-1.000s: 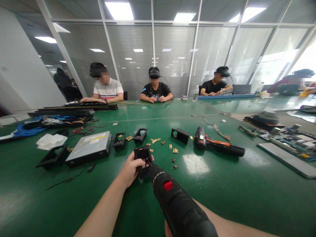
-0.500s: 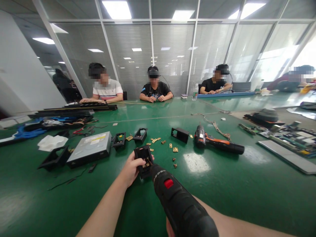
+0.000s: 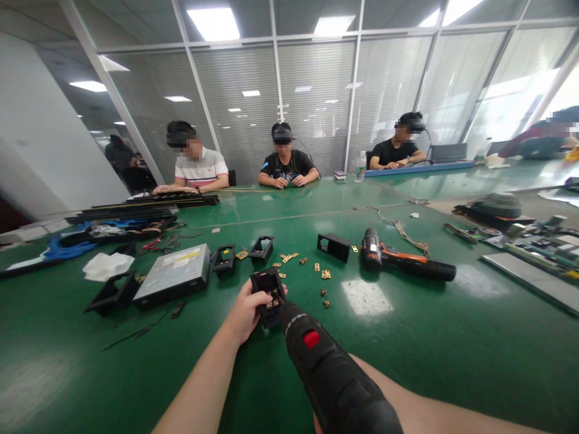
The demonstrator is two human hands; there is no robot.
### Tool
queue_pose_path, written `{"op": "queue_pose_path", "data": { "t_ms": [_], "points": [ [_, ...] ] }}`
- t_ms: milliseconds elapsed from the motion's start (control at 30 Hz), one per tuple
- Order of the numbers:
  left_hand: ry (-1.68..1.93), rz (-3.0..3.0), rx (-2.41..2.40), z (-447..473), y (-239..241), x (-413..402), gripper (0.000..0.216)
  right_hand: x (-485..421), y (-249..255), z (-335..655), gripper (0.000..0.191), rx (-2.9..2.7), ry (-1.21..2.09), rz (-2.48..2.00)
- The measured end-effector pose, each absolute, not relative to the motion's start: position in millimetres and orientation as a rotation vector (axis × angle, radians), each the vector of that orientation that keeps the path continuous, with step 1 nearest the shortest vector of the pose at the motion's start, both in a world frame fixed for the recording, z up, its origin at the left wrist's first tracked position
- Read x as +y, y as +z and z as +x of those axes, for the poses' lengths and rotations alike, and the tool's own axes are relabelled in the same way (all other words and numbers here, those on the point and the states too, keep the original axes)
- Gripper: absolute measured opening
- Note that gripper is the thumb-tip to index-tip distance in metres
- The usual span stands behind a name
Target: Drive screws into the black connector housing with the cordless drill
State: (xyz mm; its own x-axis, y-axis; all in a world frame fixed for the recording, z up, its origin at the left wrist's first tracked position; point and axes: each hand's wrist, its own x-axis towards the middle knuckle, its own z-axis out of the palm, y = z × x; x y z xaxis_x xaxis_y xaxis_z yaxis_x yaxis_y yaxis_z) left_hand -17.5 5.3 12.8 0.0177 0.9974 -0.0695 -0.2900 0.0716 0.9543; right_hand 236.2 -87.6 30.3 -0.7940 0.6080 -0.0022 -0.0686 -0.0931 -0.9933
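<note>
My left hand (image 3: 246, 310) grips a black plastic housing (image 3: 266, 281), its thumb resting on small brass terminals (image 3: 272, 299) inside. A black cordless drill (image 3: 332, 367) with a red switch reaches up from the bottom edge, its nose against the lower right side of the housing. My right hand (image 3: 318, 424) is closed round the drill's handle and mostly hidden behind its body. The bit's tip is too small to make out. Beyond the housing lie loose brass plates (image 3: 289, 257) and copper-coloured screws (image 3: 326, 303) on the green table.
More black housings (image 3: 333, 246) stand around. A second drill (image 3: 409, 262) with orange trim lies at the right. A silver optical drive (image 3: 174, 274) and white tissue (image 3: 108, 266) are at the left. Circuit boards (image 3: 540, 253) sit far right. Several people work across the table (image 3: 429, 349).
The whole view has shifted slightly, so things appear a little farther right. The housing and drill keep the same position relative to each other.
</note>
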Motion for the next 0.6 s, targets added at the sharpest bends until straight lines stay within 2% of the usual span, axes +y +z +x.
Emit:
{"op": "queue_pose_path", "data": {
  "t_ms": [200,467,600],
  "points": [
    [1.271,0.935,0.990,-17,15,3,0.044,-83,5,237,0.041,-1.697,1.940,-0.707],
    [1.283,0.863,0.967,-16,18,1,0.047,-81,1,231,0.047,-1.719,1.954,-0.669],
    [1.280,0.876,0.965,-17,15,3,0.045,-81,7,232,0.040,-1.750,1.981,-0.623]
  ]
}}
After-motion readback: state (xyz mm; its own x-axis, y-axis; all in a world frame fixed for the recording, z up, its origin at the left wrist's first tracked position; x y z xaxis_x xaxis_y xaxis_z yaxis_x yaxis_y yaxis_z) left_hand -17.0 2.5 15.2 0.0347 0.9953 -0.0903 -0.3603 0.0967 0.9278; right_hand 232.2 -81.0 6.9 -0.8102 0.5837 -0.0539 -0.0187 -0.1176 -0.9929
